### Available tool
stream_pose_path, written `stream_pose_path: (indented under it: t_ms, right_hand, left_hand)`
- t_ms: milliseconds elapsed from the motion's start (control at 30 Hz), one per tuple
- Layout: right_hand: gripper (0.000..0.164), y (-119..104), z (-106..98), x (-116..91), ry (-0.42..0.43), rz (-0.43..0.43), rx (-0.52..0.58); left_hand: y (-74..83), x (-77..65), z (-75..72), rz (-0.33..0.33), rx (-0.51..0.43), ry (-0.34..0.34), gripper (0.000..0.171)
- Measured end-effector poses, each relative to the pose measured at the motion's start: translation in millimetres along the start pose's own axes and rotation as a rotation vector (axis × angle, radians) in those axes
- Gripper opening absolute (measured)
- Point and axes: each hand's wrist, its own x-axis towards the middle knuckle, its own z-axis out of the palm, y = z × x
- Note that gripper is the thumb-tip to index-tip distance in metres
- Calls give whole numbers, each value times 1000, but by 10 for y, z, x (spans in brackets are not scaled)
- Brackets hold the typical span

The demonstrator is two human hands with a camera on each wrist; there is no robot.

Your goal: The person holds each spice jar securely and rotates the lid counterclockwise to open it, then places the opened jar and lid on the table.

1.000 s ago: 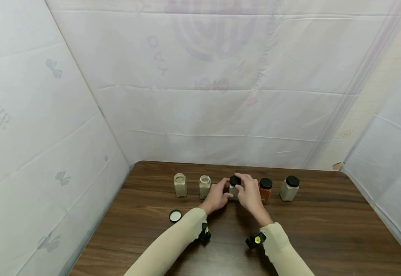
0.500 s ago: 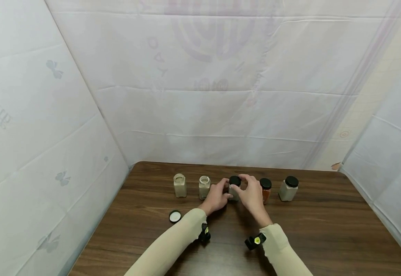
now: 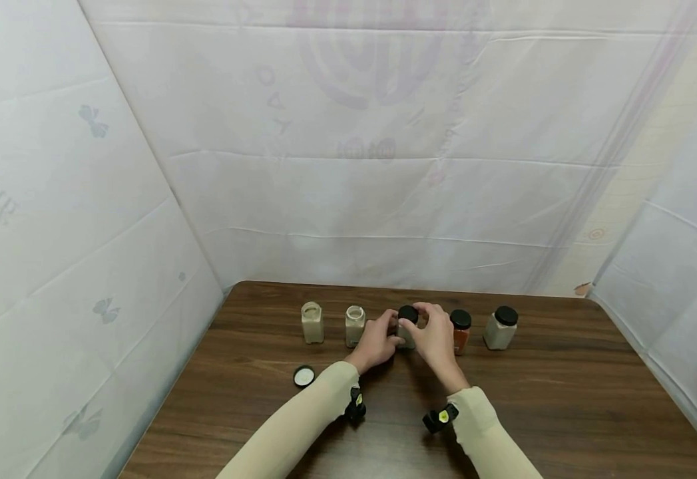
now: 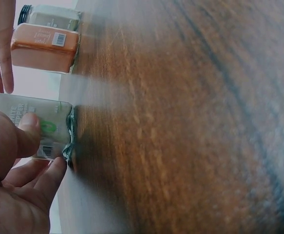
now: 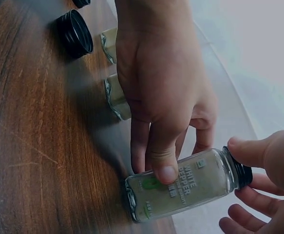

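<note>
A square glass jar labelled white pepper [image 5: 193,185] stands upright on the table, its black screw lid [image 5: 240,170] on top. My left hand [image 3: 375,342] grips the jar low on its body, with the thumb [image 4: 30,131] across the label and fingers behind the glass. At the lid, my right hand [image 3: 438,338] pinches the rim between thumb and fingers; in the right wrist view the other fingers spread below it. A jar of orange-red powder [image 3: 461,338], capped in black, stands just right of my right hand.
Two uncapped jars of pale powder, the far-left jar [image 3: 313,326] and its neighbour [image 3: 355,327], stand left of my hands. A loose black lid [image 3: 303,377] lies in front of them. Another black-capped jar [image 3: 500,332] stands at the right on the wooden table [image 3: 564,399].
My right hand has shifted its thumb and fingers slightly around the lid, the thumb moving left across its front. The left hand and the jar have stayed in place.
</note>
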Motion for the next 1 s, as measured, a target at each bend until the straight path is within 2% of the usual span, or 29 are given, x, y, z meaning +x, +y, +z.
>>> stream_pose_path:
  t_ms: [333,600,800,1000]
  right_hand:
    - [47,-39,-39,-12,-111,21,0]
    - [46,-21,-49,-2,-133,19,-17]
    - [51,-19,-70,9,-99,-57,-20]
    - [53,-33,-57,-3,-27,-17,-27]
  left_hand:
    - [-8,-3,-16,12,-1,-6,37]
    - [2,-3,-21,8,-1,-15,38]
    - [16,-11,-29,19,2,-11,37]
    - [21,-12,-28,26,-6,2,36]
